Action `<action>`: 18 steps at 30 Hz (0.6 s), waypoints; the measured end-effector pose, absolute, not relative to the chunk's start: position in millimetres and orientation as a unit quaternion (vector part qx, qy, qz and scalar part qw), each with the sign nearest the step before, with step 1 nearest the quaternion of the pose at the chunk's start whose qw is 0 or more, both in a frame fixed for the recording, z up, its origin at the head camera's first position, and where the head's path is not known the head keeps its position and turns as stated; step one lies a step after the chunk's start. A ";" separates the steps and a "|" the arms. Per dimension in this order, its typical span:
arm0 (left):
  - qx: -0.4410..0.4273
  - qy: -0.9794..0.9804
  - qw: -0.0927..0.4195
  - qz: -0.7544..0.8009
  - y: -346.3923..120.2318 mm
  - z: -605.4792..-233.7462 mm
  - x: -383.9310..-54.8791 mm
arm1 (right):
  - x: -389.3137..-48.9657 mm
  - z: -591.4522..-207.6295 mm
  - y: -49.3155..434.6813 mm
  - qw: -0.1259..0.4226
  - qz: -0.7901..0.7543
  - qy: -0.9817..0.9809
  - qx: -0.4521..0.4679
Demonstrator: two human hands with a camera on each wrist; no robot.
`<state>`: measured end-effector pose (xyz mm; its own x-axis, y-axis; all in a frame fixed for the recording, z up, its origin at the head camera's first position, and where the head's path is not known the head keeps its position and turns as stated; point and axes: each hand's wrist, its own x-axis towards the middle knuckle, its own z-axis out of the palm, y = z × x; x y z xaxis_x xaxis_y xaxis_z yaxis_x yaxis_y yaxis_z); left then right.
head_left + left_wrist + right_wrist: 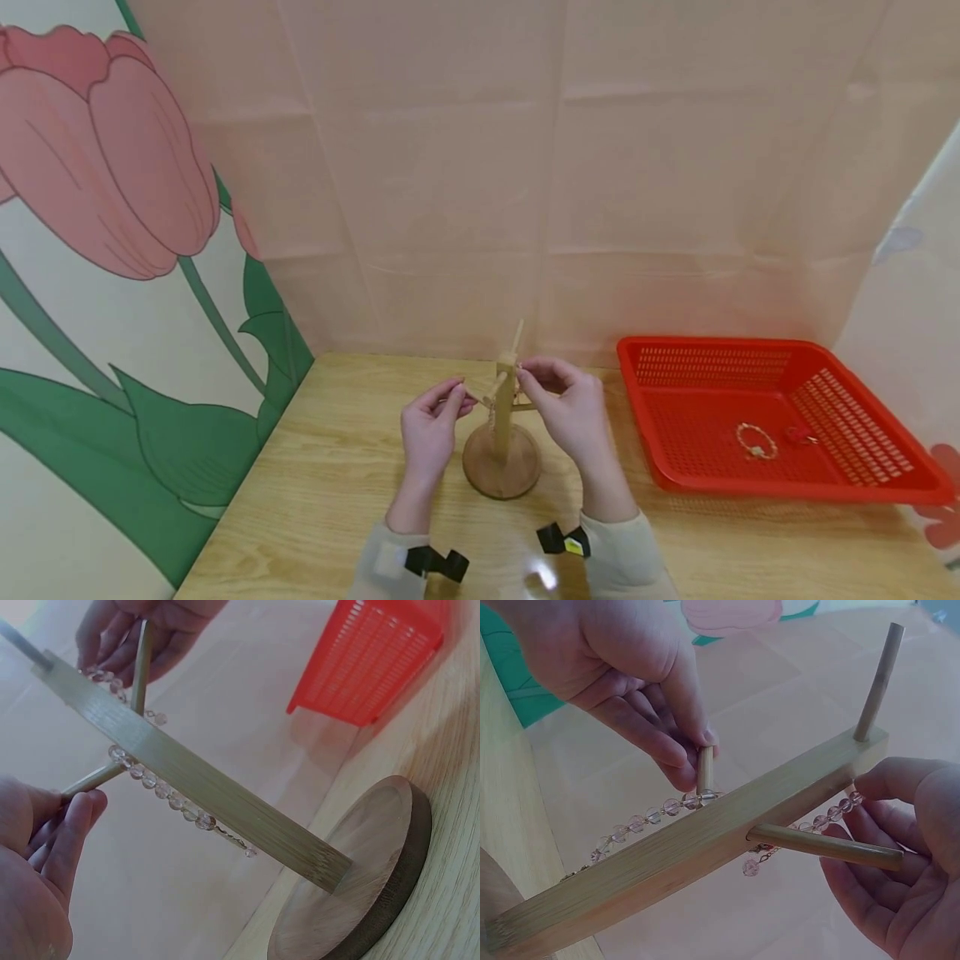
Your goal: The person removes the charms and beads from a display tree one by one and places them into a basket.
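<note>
A wooden jewellery stand [504,421] with a round base [352,862] and side pegs stands between the hands. My left hand [431,429] pinches the end of the left peg [706,766] between thumb and fingers. From that peg hangs a clear pinkish bead bracelet [161,789] with a gold chain at its lower end. My right hand [573,404] is beside the opposite peg [832,846], thumb and finger pinching one end of another bead strand [832,816]. That strand passes behind this peg in the right wrist view, a chain and loose bead [751,868] dangling below.
A red plastic basket [795,492] sits to the right on the wooden table [315,500]. Inside it lie a beaded bracelet [756,442] and a small red item [799,435]. Behind the table hangs a pinkish cloth [450,208]; a tulip-patterned panel [150,333] flanks the left.
</note>
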<state>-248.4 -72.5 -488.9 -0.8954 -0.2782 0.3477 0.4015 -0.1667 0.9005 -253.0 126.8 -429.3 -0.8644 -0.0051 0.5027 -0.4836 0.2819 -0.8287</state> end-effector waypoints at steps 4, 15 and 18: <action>-0.049 -0.605 0.223 -0.763 -72.0 -489.2 -248.3 | -253.3 -430.0 127.1 0.212 0.579 -0.771 0.162; -0.040 -0.605 0.220 -0.764 -71.5 -488.8 -248.4 | -252.3 -428.8 126.1 0.218 0.583 -0.766 0.163; -0.040 -0.606 0.220 -0.763 -71.7 -489.2 -249.0 | -251.6 -429.3 125.8 0.219 0.584 -0.764 0.164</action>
